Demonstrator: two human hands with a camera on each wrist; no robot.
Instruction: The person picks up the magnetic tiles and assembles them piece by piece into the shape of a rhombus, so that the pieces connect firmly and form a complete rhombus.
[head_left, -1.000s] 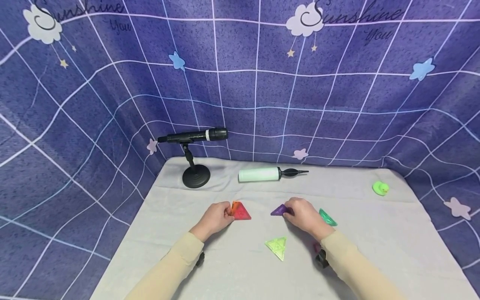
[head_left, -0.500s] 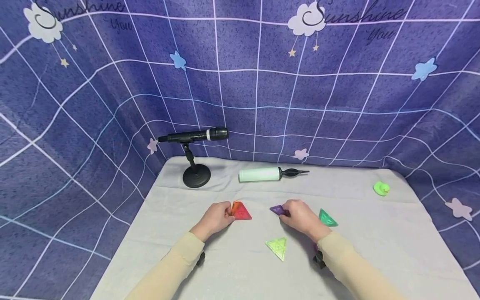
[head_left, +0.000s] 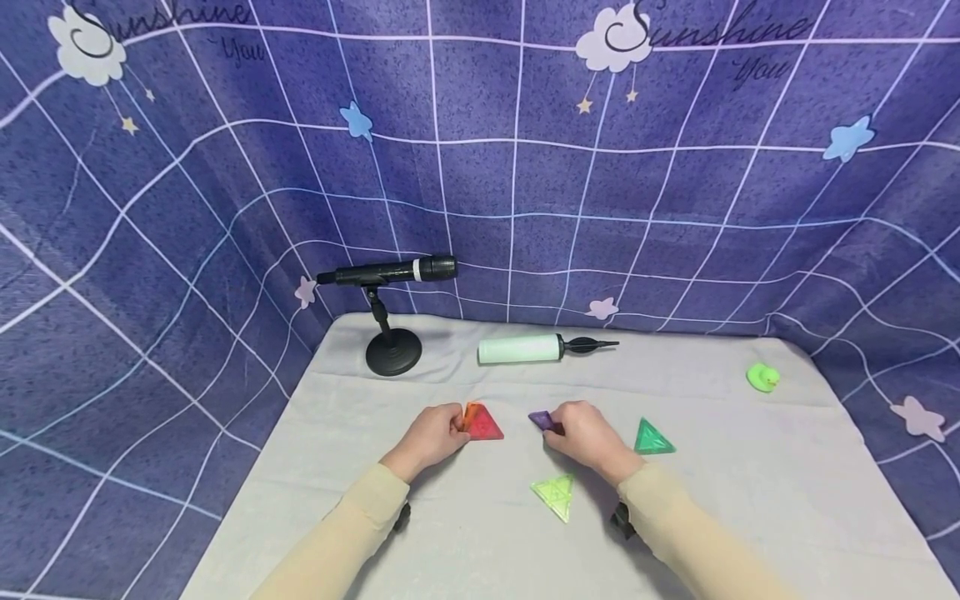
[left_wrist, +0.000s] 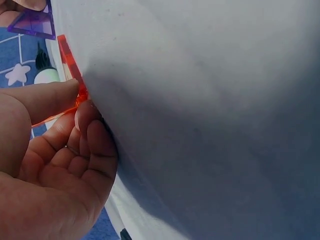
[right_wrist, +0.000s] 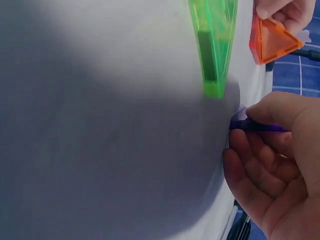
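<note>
My left hand (head_left: 431, 435) pinches an orange triangular magnetic tile (right_wrist: 277, 44), held upright along the edge of a red triangular tile (head_left: 486, 425) that lies flat on the cloth. Thumb and fingertips grip right where the two tiles meet. To the right, my right hand (head_left: 587, 433) holds a purple triangular tile (head_left: 540, 419) between thumb and fingers, with a gap between it and the red tile. Part of the purple tile (left_wrist: 37, 22) also shows in the left wrist view. Between my forearms lies a yellow-green triangular tile (head_left: 557, 496).
A green triangular tile (head_left: 652, 438) lies right of my right hand. Farther back stand a microphone on a stand (head_left: 393, 352), a pale green hand pump (head_left: 519, 349) and a green toy duck (head_left: 762, 377). Patterned purple cloth (head_left: 480, 183) hangs behind the table.
My right hand has moved left with the purple tile, nearer the red one, uncovering more of the green tile. My left hand and its tiles have stayed in place.
</note>
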